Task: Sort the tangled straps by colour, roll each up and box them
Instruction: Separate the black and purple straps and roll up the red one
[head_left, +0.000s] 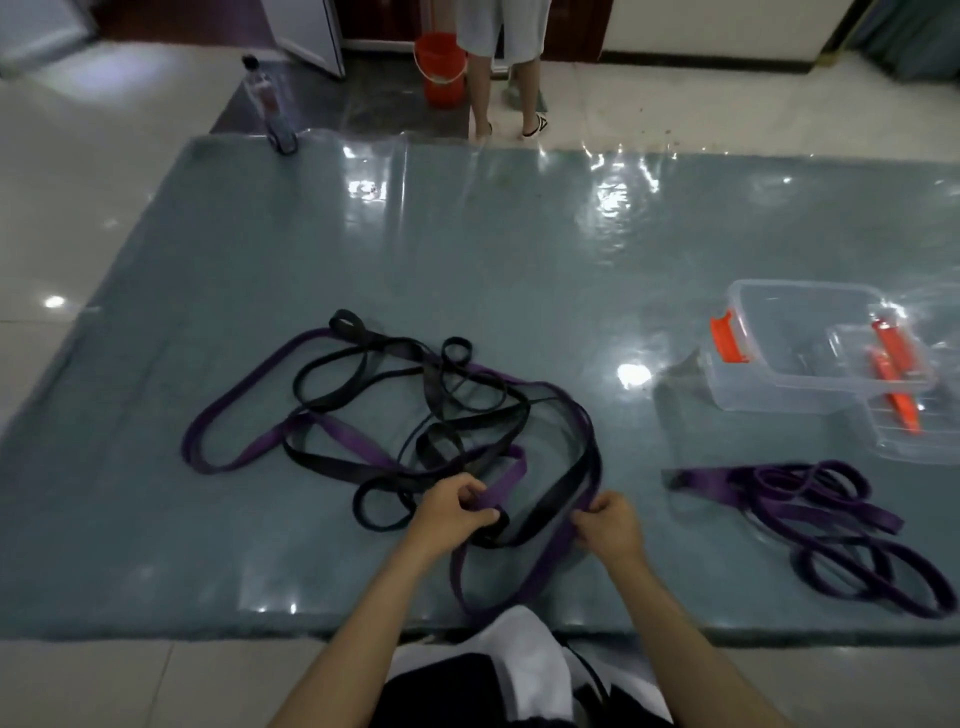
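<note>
From the head view I see the left hand (452, 506) pinching a purple strap (506, 480) at the near edge of the tangled straps (395, 415) on the mat (519, 260). The right hand (610, 525) has its fingers (587, 512) curled round a purple-and-black run beside it. A sorted purple pile (831, 514) lies to the right, near the clear box (810, 348).

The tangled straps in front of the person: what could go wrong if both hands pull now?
1. The left hand and right hand both grip purple strap that crosses black strap; pulling may tighten the tangle.
2. Dragged loops could sweep into the separated purple pile and mix again.
3. A loop hangs over the mat edge near the knees and may snag.
</note>
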